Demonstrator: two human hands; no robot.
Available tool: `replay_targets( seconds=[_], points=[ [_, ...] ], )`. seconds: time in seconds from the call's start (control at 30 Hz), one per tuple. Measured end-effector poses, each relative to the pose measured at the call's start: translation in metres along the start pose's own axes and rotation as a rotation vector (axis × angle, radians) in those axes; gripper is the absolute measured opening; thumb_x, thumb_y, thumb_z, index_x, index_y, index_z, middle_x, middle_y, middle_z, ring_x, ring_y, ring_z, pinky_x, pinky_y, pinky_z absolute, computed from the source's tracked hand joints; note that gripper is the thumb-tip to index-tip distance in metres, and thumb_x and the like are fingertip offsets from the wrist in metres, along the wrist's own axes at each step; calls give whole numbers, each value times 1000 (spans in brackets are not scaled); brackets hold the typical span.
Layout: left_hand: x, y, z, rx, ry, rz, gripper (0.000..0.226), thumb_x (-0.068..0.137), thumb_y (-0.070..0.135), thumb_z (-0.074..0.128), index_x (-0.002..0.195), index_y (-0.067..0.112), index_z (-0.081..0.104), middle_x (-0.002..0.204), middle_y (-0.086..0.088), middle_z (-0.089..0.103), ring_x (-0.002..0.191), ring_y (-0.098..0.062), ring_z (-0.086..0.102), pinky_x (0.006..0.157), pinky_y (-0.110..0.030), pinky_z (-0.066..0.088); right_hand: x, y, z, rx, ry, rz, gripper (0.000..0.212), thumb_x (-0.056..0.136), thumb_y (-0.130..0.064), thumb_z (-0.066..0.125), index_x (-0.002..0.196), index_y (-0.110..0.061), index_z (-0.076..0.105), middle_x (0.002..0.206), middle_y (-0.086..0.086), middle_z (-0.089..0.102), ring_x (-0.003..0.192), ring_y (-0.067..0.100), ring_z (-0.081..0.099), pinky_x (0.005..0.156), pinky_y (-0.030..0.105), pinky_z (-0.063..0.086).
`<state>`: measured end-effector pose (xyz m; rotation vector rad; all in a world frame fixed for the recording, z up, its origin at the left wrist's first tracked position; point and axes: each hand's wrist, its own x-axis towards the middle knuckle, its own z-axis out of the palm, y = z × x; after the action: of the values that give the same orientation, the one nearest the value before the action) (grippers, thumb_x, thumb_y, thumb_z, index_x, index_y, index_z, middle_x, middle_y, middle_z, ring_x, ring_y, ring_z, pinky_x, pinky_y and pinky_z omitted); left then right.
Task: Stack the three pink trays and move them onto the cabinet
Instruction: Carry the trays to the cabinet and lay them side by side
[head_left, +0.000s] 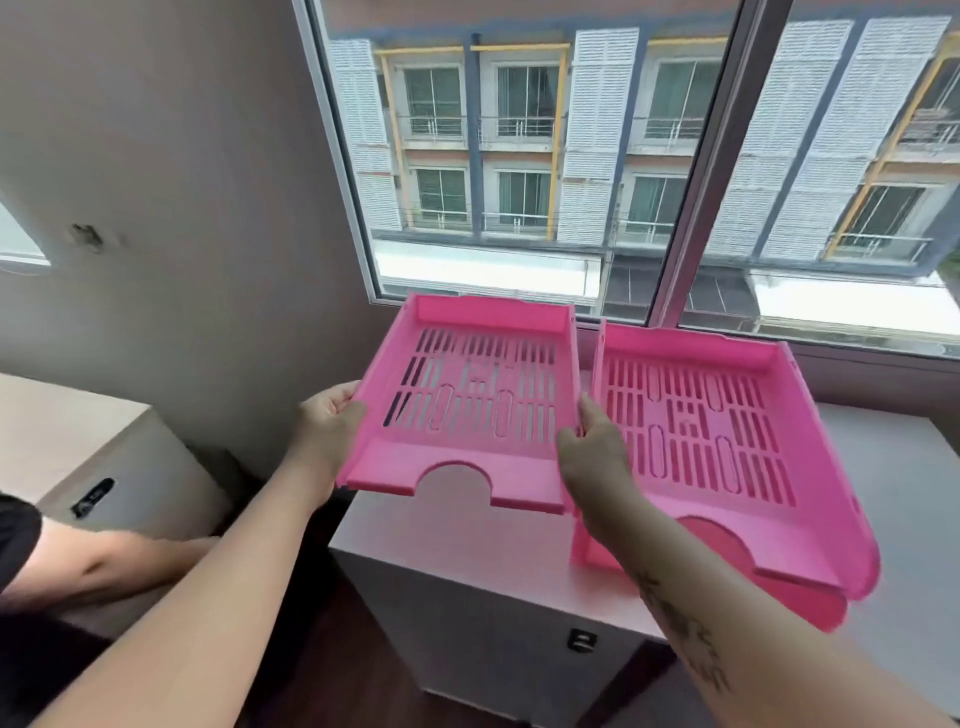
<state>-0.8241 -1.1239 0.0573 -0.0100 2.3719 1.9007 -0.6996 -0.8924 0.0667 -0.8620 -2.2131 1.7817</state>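
Note:
A pink slotted tray (467, 457) is held in the air over the left edge of the white cabinet (467, 561), tilted slightly. My left hand (327, 431) grips its left rim and my right hand (592, 452) grips its right rim. To the right, a pink tray (696, 441) rests on top of another pink tray (810, 603), of which only the front edge shows. This pair sits on the cabinet top below the window.
A large window (623, 156) rises directly behind the trays, its sill close to their far edges. A beige desk (78, 441) stands at the left, with another person's arm (93, 566) in front of it. Dark floor lies between desk and cabinet.

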Motion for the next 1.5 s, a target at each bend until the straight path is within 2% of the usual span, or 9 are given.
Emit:
replay_targets(
  seconds=[0.2,0.4,0.53,0.63,0.87,1.17,1.33,1.43,1.5],
  points=[
    [8,-39,-10,-25,46,-85,31,93,10,56,114,27,71,98,-2,76,79,-25,74,67,-43,63,-4,11,30,-155,-30,89,68,102,-9,40,160,-22,8,157,3,34,95,22,67,80,34,55],
    [-3,-79,-1,-3,69,-137,41,90,0,51,122,16,71,101,-5,77,84,-21,73,80,-38,59,-2,40,49,-434,-90,157,75,102,-12,43,159,-12,-5,167,2,5,139,29,40,109,37,35],
    [-11,-87,1,102,71,-127,45,89,2,48,125,18,69,92,17,73,86,-11,70,73,-28,54,3,59,58,-508,-116,159,79,99,-13,42,158,-8,-10,167,8,-8,154,29,2,124,43,14],
    [-7,-70,0,233,87,-74,40,92,14,55,131,12,64,120,-2,71,99,-11,62,85,-25,46,7,48,60,-561,-85,46,76,100,-16,44,158,-3,-3,166,11,-12,153,26,-12,122,37,4],
    [16,-6,22,311,117,160,44,91,31,57,130,10,62,122,-7,69,108,-15,64,92,-27,47,27,-6,32,-535,-33,-188,66,98,-16,44,156,-1,17,165,13,13,152,27,13,120,36,21],
    [-13,26,143,374,-162,358,43,94,23,60,134,8,57,125,-7,68,102,-12,62,88,-22,47,45,20,-112,-681,205,-67,62,98,-18,47,154,-3,26,161,12,25,143,29,34,110,40,36],
    [-40,28,204,460,-292,277,47,92,24,61,135,5,56,123,-13,67,111,-24,65,94,-31,49,40,47,-181,-737,379,11,41,92,-13,50,131,-1,51,135,19,51,119,38,51,98,43,43],
    [-53,15,228,543,-301,238,13,93,19,57,86,9,60,77,-7,57,69,-21,55,63,-27,42,40,71,-204,-685,392,99,35,92,-10,45,124,-1,53,125,17,53,98,35,54,82,39,45],
    [-57,11,235,536,-267,191,31,93,8,52,65,13,41,60,-1,38,52,-15,32,49,-25,27,41,83,-211,-580,368,164,29,92,-4,40,118,-2,54,116,15,57,83,29,52,70,32,40]
  ],
)
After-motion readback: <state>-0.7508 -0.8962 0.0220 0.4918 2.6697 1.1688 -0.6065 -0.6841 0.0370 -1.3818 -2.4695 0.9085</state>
